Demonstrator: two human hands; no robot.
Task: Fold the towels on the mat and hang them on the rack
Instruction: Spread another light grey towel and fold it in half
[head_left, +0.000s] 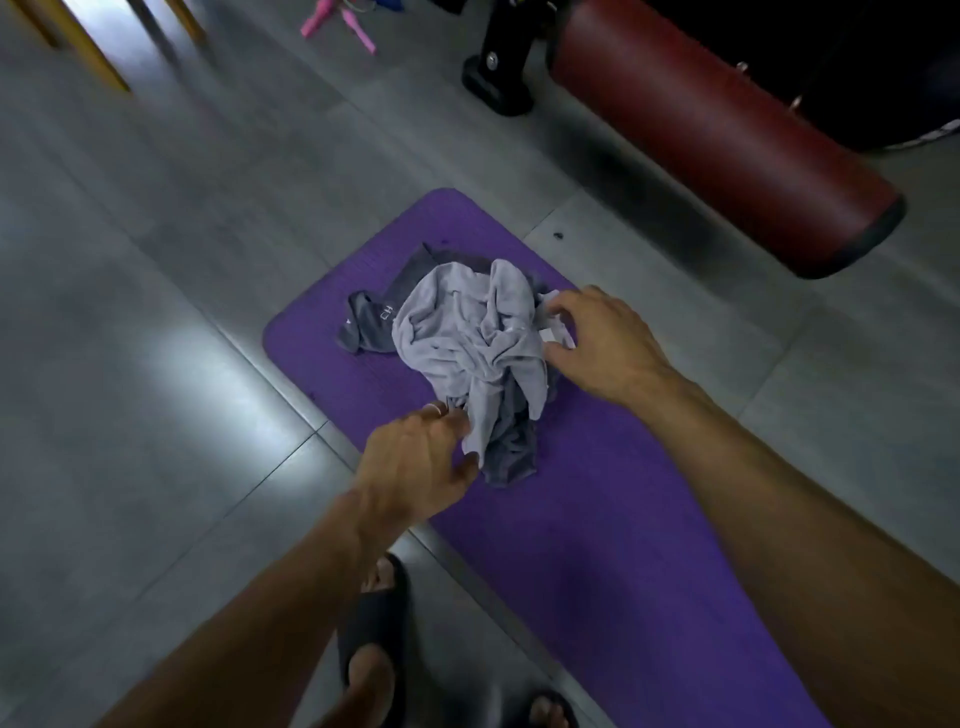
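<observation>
Counts we see on floor:
2 towels, light grey (467, 332) and dark grey (374, 322); 1 purple mat (597, 519); 2 hands, left (415, 467), right (597, 343); 2 black slippers (371, 613).

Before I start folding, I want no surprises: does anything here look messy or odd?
Yes. The light towel lies crumpled on top of the dark towel in one tangled heap on the mat. Nothing looks torn or spilled.
</observation>
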